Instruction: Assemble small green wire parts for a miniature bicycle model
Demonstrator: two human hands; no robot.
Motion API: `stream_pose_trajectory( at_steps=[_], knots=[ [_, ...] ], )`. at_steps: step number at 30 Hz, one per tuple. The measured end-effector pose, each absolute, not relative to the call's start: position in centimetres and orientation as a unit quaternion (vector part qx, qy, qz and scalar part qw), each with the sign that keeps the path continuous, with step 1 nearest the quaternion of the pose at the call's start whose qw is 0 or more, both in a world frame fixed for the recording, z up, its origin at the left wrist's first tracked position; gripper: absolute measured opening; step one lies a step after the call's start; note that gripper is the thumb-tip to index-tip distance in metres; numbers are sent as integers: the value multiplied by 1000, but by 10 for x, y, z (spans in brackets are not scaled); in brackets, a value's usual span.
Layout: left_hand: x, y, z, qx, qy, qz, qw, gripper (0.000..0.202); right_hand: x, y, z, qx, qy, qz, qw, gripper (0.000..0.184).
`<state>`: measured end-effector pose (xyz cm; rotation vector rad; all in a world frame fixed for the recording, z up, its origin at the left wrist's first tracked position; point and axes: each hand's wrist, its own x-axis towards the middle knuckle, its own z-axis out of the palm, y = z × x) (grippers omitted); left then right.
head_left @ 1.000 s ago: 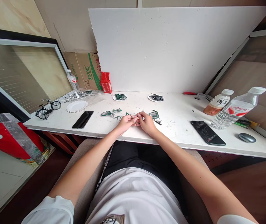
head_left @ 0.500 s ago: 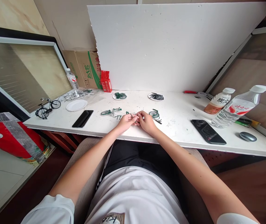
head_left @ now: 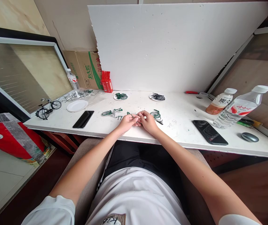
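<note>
My left hand and my right hand meet fingertip to fingertip over the white table, pinching a tiny green model part between them; the part is too small to make out. A green bicycle frame lies just left of my left hand. A green wheel piece lies just behind my right hand. Two small plates hold more parts, one with green pieces and one with dark pieces, farther back.
A finished black model bicycle, an empty white plate and a black phone sit at the left. Another black phone, two bottles and a mouse sit at the right. A white foam board stands behind.
Both hands stay together at the same spot; the fingers shift slightly around the small part. The camera has tilted a little.
</note>
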<state>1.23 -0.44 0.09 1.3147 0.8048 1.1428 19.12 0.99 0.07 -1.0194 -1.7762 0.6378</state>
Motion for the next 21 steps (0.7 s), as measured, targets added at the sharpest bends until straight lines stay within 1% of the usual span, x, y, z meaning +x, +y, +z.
stream_pose_trajectory(
  at_steps=[9,15,21],
  knots=[
    [11,-4,1,530,330,493,605,43,190,11,0,-435,-707,258,495,43],
    [10,-3,2,518,330,498,612,45,190,8,3,-448,-703,222,505,39],
    [10,-2,-1,520,326,499,611,46,190,9,1,-443,-707,239,497,41]
  ],
)
